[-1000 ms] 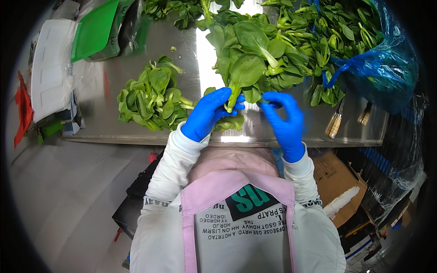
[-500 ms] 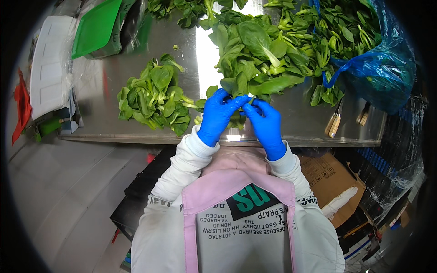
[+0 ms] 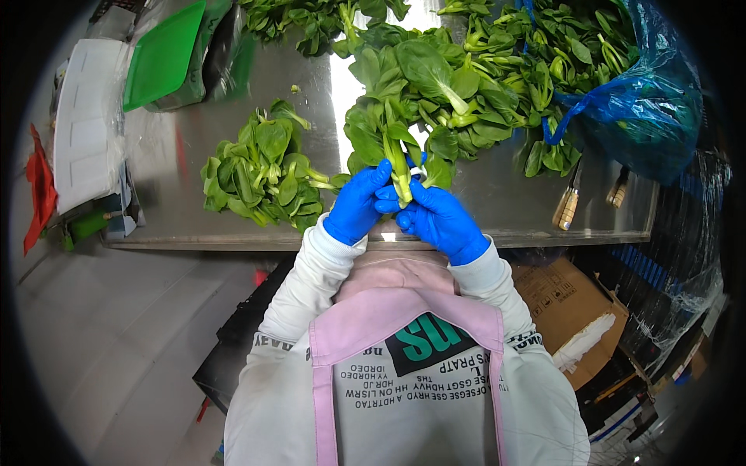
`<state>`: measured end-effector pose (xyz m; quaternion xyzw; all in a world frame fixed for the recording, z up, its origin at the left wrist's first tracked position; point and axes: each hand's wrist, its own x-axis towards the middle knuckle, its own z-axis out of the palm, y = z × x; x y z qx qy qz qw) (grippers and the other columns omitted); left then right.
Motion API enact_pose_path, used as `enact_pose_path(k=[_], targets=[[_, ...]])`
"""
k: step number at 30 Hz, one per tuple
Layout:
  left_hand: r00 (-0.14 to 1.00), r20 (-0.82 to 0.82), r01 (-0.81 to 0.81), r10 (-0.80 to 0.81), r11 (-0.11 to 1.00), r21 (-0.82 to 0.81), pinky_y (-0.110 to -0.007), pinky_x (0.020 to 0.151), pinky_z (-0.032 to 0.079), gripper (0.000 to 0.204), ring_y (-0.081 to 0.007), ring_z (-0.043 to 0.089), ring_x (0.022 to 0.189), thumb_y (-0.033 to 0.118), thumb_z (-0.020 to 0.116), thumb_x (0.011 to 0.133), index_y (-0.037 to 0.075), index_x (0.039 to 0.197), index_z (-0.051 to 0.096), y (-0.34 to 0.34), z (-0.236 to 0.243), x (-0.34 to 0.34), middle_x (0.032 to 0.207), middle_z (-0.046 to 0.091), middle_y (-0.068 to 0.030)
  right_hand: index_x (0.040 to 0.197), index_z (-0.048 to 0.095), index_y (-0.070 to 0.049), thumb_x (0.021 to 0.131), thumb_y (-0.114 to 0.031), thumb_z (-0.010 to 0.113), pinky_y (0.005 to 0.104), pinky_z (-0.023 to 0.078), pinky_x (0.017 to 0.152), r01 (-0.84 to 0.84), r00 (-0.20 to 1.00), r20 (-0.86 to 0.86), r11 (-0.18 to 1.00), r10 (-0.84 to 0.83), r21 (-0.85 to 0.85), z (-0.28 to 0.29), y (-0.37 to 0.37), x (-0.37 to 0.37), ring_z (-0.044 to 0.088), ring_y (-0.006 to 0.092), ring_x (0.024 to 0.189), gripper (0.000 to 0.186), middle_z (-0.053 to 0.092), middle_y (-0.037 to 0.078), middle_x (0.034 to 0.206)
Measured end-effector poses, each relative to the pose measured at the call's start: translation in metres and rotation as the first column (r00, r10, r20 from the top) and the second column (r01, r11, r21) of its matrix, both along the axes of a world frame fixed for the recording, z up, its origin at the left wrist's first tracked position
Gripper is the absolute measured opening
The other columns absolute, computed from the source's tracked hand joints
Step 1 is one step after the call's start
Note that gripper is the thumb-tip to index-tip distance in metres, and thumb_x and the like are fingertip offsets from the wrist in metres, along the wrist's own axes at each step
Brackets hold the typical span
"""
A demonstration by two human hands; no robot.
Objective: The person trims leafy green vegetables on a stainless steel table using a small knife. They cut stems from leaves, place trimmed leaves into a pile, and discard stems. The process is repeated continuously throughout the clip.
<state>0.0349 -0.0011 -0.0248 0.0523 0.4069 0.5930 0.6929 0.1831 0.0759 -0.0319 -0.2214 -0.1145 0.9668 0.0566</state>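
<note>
Both my blue-gloved hands are closed on one head of bok choy (image 3: 398, 165), its pale base toward me and its leaves pointing away. My left hand (image 3: 357, 203) grips the stalks from the left. My right hand (image 3: 441, 220) closes round the base from the right, with some fingers hidden behind the stalks. Just beyond lies a large heap of bok choy (image 3: 486, 97), loose on the steel table (image 3: 186, 186). A smaller pile of bok choy (image 3: 260, 167) sits left of my left hand.
A blue plastic bag (image 3: 653, 105) with greens lies at the far right. Two wooden-handled tools, a nearer one (image 3: 567, 208) and a farther one (image 3: 617, 190), rest near the right front edge. Far left are a green tray (image 3: 163, 58) and white sheets (image 3: 89, 124). Below right stands a cardboard box (image 3: 567, 311).
The bok choy in my hands has come upright, its base now nearer me and its stalks showing. My right hand has shifted down and turned round the base; my left has lowered slightly.
</note>
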Motion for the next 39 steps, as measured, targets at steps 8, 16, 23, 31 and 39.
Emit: enact_pose_path(k=[8,16,23,31,39], targets=[[0.928,-0.37,-0.007,0.047,0.994,0.108,-0.031,0.088,0.043,0.042,-0.0168,0.053,0.104,0.017,0.057,0.089,0.001,0.125,0.045,-0.007,0.005,-0.002,0.115,0.055,-0.009,0.099,0.062,0.002,0.087,-0.022,0.062,0.0231,0.048,0.062,-0.136,0.891,0.426,0.807,-0.154,0.574,0.015,0.007,-0.013,0.062,0.0129,0.071,0.027,0.065,0.008,0.087],[0.794,-0.465,-0.455,0.391,0.89,-0.029,-0.03,0.084,0.044,0.025,-0.0142,0.058,0.088,0.017,0.058,0.088,-0.002,0.105,0.06,0.002,0.015,0.001,0.093,0.062,-0.0067,0.101,0.061,0.003,0.09,-0.023,0.056,0.0232,0.048,0.062,0.081,0.859,0.389,0.837,-0.333,0.541,0.006,-0.009,-0.028,0.061,0.0134,0.07,0.028,0.065,0.009,0.089],[0.848,-0.203,-0.49,0.49,0.87,0.053,-0.037,0.085,0.05,0.042,-0.0237,0.061,0.091,0.018,0.057,0.088,0.0,0.123,0.044,-0.016,0.017,-0.056,0.098,0.06,-0.0132,0.099,0.062,0.001,0.074,-0.049,0.067,0.0321,0.05,0.068,-0.587,0.778,0.605,0.149,-0.168,0.796,-0.003,0.002,-0.025,0.064,0.0275,0.074,0.056,0.066,0.016,0.082],[0.913,-0.04,-0.405,0.406,0.914,0.033,-0.038,0.087,0.044,0.019,-0.0198,0.054,0.078,0.003,0.057,0.077,0.007,0.096,0.053,-0.021,-0.006,-0.041,0.084,0.053,-0.0065,0.102,0.063,-0.008,0.079,-0.028,0.066,0.0334,0.048,0.063,-0.678,0.621,0.101,-0.468,-0.777,0.566,-0.02,0.11,-0.021,0.062,0.0237,0.071,0.03,0.063,0.009,0.087],[0.827,-0.295,-0.537,0.479,0.827,-0.163,-0.022,0.051,0.029,0.019,-0.0054,0.028,0.05,0.016,0.056,0.088,0.004,0.101,0.063,-0.016,0.013,-0.04,0.058,0.032,0.0056,0.113,0.06,-0.013,0.077,-0.025,0.071,0.0256,0.047,0.063,-0.329,0.796,0.332,0.1,-0.505,0.939,0.022,0.081,-0.017,0.058,0.0142,0.064,0.04,0.062,0.004,0.086]])
